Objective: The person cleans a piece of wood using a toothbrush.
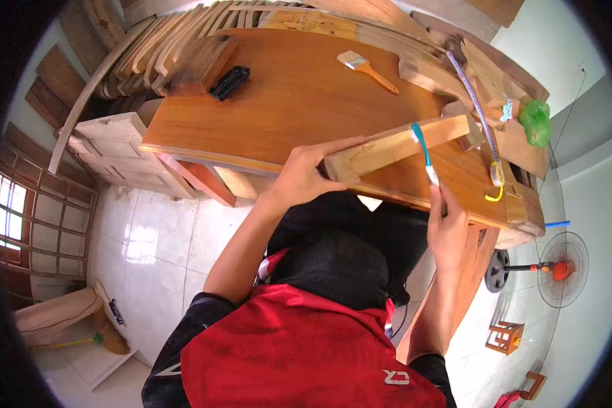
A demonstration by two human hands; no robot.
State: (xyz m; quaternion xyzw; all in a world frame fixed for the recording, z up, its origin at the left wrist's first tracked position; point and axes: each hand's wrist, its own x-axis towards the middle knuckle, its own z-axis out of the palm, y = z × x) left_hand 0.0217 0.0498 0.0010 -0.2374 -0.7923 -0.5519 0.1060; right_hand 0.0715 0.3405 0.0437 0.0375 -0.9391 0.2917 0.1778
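Observation:
My left hand (pixel 309 170) grips the near-left end of a rectangular wooden block (pixel 387 151), fingers over its top and thumb below. The block is held at a slant above the front edge of the brown wooden table (pixel 279 95). In my right hand (pixel 447 217) is a toothbrush (pixel 425 149) with a teal and white handle, held upright by its lower end. Its bristled head lies against the block, toward the block's right end. The fingers of my right hand are wrapped round the handle.
A paintbrush (pixel 367 70) and a black object (pixel 230 83) lie on the table. To the right are a tape measure (pixel 497 174) with its blade pulled out, wood offcuts (pixel 436 75) and a green plastic bag (pixel 536 123). Wooden pieces (pixel 177 44) are stacked behind. A fan (pixel 563 270) stands at right.

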